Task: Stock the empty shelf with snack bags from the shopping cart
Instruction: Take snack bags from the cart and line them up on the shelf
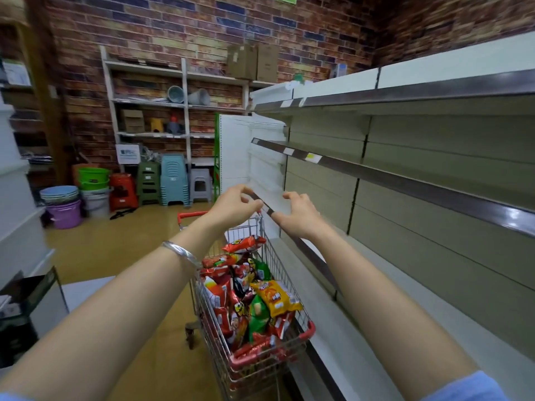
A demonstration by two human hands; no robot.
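Stocking not begun: shelf stands bare, snack bags all in the shopping cart beside it. Left hand and right hand hover above, fingers loosely apart, holding nothing.

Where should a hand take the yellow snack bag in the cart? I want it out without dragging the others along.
Take the yellow snack bag by its upper end, coming from above. It lies on top of the pile in the shopping cart, tilted, its upper end exposed, so nothing appears to pin it. Both the left hand and right hand hold nothing.
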